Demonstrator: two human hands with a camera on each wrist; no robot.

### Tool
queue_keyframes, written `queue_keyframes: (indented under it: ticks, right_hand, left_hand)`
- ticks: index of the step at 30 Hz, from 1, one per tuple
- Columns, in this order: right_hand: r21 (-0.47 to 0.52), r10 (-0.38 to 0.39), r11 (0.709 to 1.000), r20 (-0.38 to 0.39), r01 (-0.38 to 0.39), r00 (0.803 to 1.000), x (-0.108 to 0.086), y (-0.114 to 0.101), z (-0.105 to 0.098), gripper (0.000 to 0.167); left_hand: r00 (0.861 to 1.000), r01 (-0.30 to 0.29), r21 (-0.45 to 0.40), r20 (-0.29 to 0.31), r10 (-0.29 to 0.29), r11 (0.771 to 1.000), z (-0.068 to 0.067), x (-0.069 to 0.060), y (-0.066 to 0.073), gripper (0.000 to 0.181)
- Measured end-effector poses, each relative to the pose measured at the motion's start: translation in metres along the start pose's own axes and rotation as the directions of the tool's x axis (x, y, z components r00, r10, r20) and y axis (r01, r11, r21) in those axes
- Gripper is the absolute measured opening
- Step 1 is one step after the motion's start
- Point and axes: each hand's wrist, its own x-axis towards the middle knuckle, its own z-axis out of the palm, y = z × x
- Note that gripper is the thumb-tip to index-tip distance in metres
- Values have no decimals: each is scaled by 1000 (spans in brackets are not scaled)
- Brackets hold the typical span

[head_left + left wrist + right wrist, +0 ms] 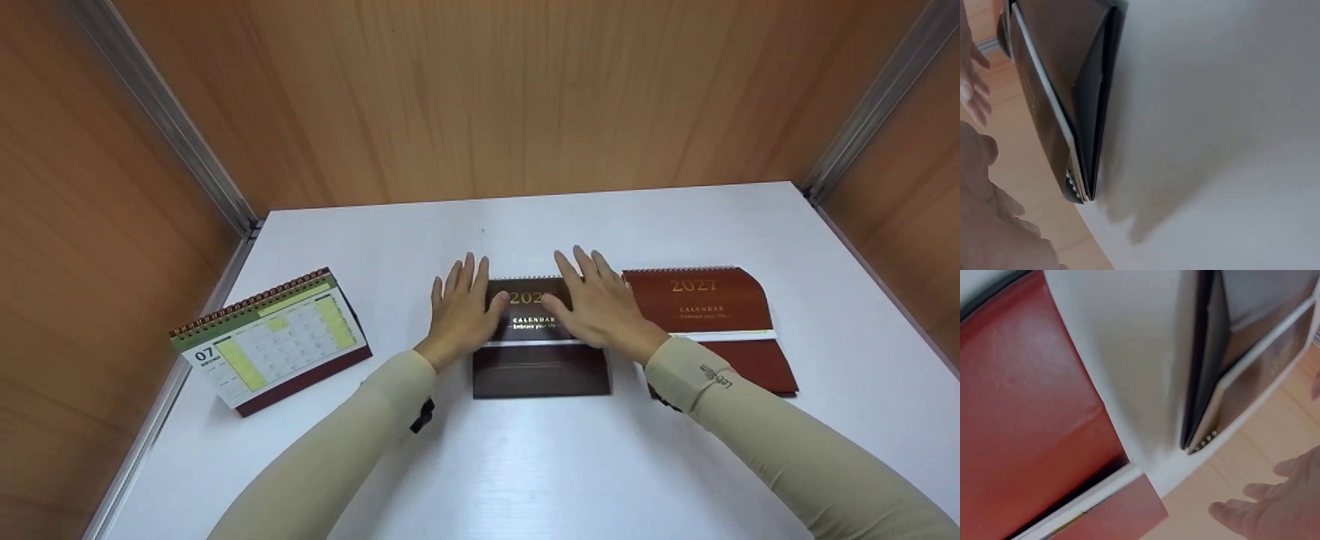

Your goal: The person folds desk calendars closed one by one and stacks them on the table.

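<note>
A dark brown 2027 calendar [541, 369] stands in the middle of the table, between the two hands. The left hand [463, 315] is over its left edge with fingers extended, and the right hand [600, 304] is over its right side, fingers spread. Neither holds anything. In the left wrist view the left hand [999, 225] is apart from the brown calendar [1044, 107]. The right wrist view has the right hand [1280, 500] clear of the brown calendar [1264, 354] too.
A red-brown 2027 calendar [705, 300] stands at the right, close to the right forearm. At the left, an angled calendar [281, 345] shows a page marked 07. Wooden panels [480, 97] enclose the white table [480, 465] at the back and sides.
</note>
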Motion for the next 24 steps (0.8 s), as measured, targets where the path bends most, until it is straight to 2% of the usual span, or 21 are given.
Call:
queue_keyframes:
  ticks: [6,13,17,24]
  right_hand:
    - [1,5,1000,25,-5,1000,3,-1,17,80]
    - [-1,35,999,79,-35,996,4,-3,26,79]
    - [1,46,999,93,-46,995,5,-3,30,80]
    - [16,57,998,99,-59,993,4,-2,41,80]
  left_hand:
    - [1000,-8,89,15,7,996,12,3,1,72]
    - [994,8,144,108,-24,989,31,9,-4,72]
    - [990,11,137,139,-31,990,35,7,-2,71]
    - [987,9,130,159,-30,992,43,7,-4,72]
